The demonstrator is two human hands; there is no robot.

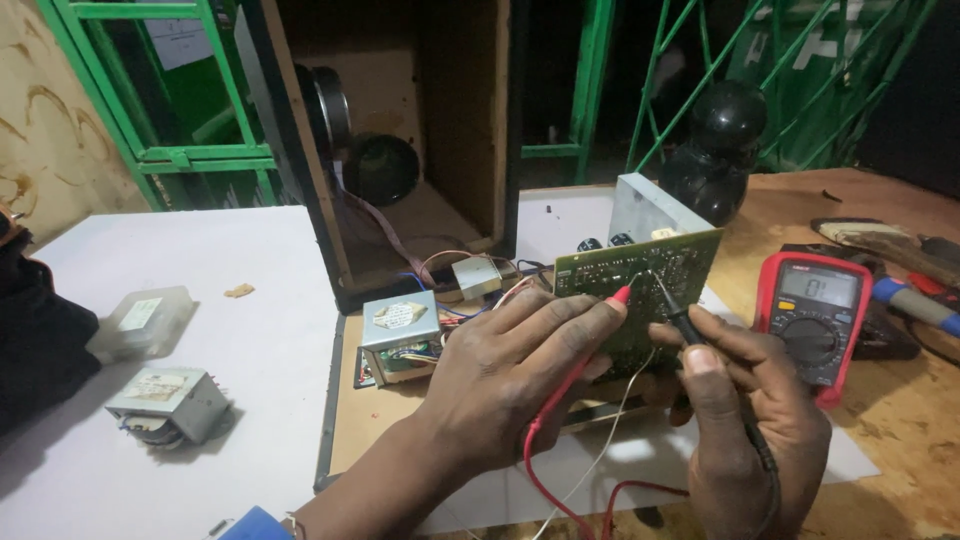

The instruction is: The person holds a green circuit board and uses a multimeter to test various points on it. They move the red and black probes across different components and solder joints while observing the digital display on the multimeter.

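**Two probes pressing on a green circuit board**

The left hand [510, 365] is pinching the red probe [600, 335] between thumb and fingers, and its tip is touching the solder side of the circuit board [640, 295]. The right hand [745, 420] is gripping the black probe [678, 318] like a pen, its tip resting on the board just beside the red one. The board is standing on edge near the middle of the wooden table [900, 420], tilted toward the camera, with a grey metal block [645, 210] fixed behind it.

The board looks stiff, light and brittle, so its bare edges are judged the safest places to hold; the soldered face is delicate. The thin, limp leads are trailing toward the near edge.

A red meter [812, 320] is lying just right of the board. A small transformer [400, 335] is sitting to the left, in front of an open wooden speaker box [410, 140]. Another transformer [168, 402] is resting on the white surface [200, 260] toward the left edge.
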